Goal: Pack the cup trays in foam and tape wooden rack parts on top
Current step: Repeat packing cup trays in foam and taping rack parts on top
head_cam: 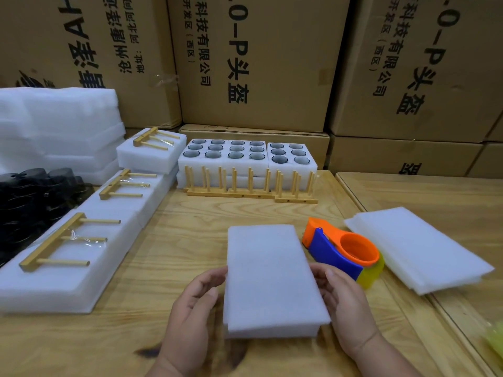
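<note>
A white foam block (269,278) with a thin foam sheet laid over it lies on the wooden table in front of me. My left hand (194,306) touches its left side and my right hand (345,297) its right side, fingers relaxed along the edges. Foam cup trays (245,153) with glass cups in their holes stand at the back. In front of them stand wooden rack parts (250,183). Packed foam blocks (70,246) with rack parts taped on top lie in a row at the left.
An orange and blue tape dispenser (343,248) sits just right of the block. A stack of thin foam sheets (416,246) lies further right. Foam slabs (60,126) and black parts (30,197) are at the left. Cardboard boxes (261,61) wall the back.
</note>
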`<state>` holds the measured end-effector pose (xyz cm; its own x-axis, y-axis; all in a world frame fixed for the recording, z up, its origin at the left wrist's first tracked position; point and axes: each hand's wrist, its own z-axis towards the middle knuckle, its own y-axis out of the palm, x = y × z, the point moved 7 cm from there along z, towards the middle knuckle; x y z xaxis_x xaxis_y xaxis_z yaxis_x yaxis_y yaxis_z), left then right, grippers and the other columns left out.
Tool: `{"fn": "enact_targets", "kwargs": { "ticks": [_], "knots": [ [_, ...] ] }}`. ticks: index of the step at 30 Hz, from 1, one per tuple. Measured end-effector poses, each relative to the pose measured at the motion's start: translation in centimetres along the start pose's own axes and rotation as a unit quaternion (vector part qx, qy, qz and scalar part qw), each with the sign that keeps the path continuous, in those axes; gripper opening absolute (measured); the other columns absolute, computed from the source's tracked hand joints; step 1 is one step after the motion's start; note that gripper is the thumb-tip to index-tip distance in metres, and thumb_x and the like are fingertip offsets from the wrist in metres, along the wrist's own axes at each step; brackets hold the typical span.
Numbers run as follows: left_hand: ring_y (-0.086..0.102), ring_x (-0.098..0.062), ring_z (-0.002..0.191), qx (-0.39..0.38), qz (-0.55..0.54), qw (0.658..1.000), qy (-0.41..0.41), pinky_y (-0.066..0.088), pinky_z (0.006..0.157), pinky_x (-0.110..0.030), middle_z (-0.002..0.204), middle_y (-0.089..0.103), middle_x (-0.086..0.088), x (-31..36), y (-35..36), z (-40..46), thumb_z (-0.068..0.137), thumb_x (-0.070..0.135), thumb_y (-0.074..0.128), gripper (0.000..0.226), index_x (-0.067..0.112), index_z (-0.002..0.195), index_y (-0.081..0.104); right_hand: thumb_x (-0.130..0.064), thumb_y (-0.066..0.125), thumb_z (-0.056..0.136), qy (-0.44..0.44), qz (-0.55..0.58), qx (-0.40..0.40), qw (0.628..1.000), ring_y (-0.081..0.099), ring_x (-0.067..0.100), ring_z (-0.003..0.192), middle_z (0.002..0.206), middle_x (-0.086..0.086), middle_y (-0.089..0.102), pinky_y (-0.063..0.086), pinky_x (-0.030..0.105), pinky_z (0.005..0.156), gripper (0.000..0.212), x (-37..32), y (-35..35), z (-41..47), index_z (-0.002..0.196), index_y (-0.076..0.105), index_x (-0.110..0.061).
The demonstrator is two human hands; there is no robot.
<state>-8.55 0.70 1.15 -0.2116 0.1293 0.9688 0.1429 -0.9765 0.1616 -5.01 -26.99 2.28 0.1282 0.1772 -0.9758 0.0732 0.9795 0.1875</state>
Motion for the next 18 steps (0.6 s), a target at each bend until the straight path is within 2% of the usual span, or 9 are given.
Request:
{"fn": "enact_targets", "kwargs": {
  "ticks": [3,5,7,10,12,18],
  "knots": [
    [0.062,-0.032,0.121,0.019,-0.006,1.0,-0.002,0.042,0.108,-0.062,0.122,0.072,-0.007,0.09,0.07,0.02,0.085,0.023,0.053,0.036,0.025,0.114,0.075,-0.011,0.035,0.107,-0.004,-0.006,-0.002,1.0,0.072,0.026,0.093,0.104,0.016,0.076,0.055,0.04,0.08,0.044,0.01,0.01,-0.01,0.103,0.079,-0.018],
    [0.063,-0.028,0.121,0.039,-0.009,0.999,-0.004,0.044,0.105,-0.062,0.12,0.073,-0.007,0.24,-0.01,-0.05,0.085,0.025,0.052,0.034,0.027,0.109,0.075,-0.011,0.035,0.107,-0.005,-0.01,-0.001,1.0,0.072,0.024,0.091,0.104,0.015,0.077,0.057,0.035,0.077,0.045,-0.06,0.05,-0.05,0.102,0.079,-0.019],
    [0.064,-0.029,0.119,0.052,-0.01,0.999,-0.011,0.045,0.105,-0.061,0.118,0.074,-0.008,0.18,-0.07,-0.1,0.086,0.024,0.052,0.031,0.022,0.106,0.076,-0.01,0.036,0.106,-0.005,-0.012,0.001,1.0,0.072,0.022,0.089,0.102,0.014,0.077,0.058,0.028,0.073,0.045,-0.08,0.03,-0.08,0.1,0.079,-0.02],
    [0.067,-0.03,0.115,0.06,-0.008,0.998,-0.021,0.046,0.106,-0.06,0.115,0.075,-0.008,-0.32,-0.22,-0.09,0.1,0.007,0.052,0.024,0.012,0.111,0.073,-0.011,0.036,0.106,-0.004,-0.015,-0.002,1.0,0.071,0.022,0.089,0.101,0.014,0.077,0.058,0.027,0.072,0.044,-0.01,0.01,-0.08,0.1,0.079,-0.019],
    [0.068,-0.029,0.115,0.064,-0.003,0.998,-0.027,0.046,0.106,-0.058,0.115,0.076,-0.006,-0.42,-0.23,-0.13,0.103,-0.002,0.044,0.031,0.01,0.113,0.071,-0.012,0.036,0.106,-0.003,-0.018,-0.002,1.0,0.071,0.022,0.089,0.101,0.014,0.077,0.056,0.031,0.074,0.044,0.04,0.02,-0.07,0.1,0.079,-0.02],
    [0.067,-0.026,0.115,0.07,-0.001,0.998,-0.009,0.047,0.104,-0.057,0.113,0.076,-0.009,0.05,-0.24,-0.25,0.1,-0.002,0.048,0.028,0.009,0.11,0.072,-0.012,0.038,0.106,-0.002,-0.016,0.001,1.0,0.071,0.021,0.087,0.1,0.014,0.077,0.057,0.027,0.071,0.042,0.14,-0.09,-0.02,0.099,0.079,-0.019]
  ]
}}
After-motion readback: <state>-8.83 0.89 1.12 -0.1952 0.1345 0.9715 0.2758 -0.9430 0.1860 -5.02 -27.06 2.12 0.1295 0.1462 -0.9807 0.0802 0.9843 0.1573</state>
